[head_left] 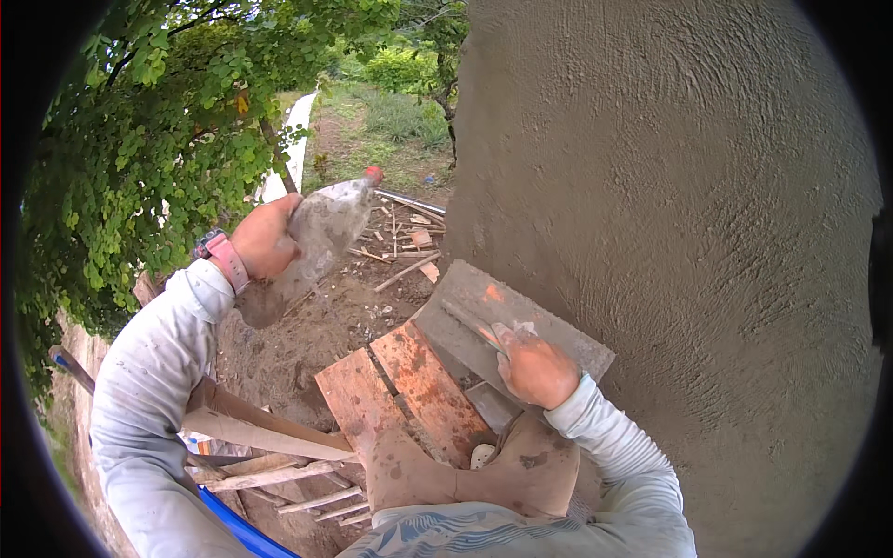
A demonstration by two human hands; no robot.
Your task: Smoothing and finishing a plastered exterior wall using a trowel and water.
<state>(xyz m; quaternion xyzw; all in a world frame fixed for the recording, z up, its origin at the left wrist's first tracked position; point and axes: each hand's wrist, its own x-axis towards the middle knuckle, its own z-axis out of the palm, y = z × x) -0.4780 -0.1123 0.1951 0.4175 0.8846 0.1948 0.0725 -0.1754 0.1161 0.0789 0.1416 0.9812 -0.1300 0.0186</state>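
My left hand (pixel 265 237), with a pink-strapped watch at the wrist, is closed around a clear plastic bottle (pixel 327 223) smeared with grey. The bottle is tilted, its red cap (pixel 373 175) pointing up and away to the right. Lower down on the right, my right hand (pixel 539 370) grips the handle of a flat, rectangular plastering float (pixel 549 321), grey with mortar and marked by an orange patch. The float lies close to the wet grey plastered wall (pixel 670 186); whether it touches the wall I cannot tell.
Beneath me are mud-spotted orange planks (pixel 358 391), set high above the dirt ground (pixel 270 358). Wooden poles (pixel 288 476) and a beam (pixel 265 432) stand below at left. Scrap wood (pixel 409 246) litters the ground ahead. A leafy tree (pixel 158 139) hangs at the left.
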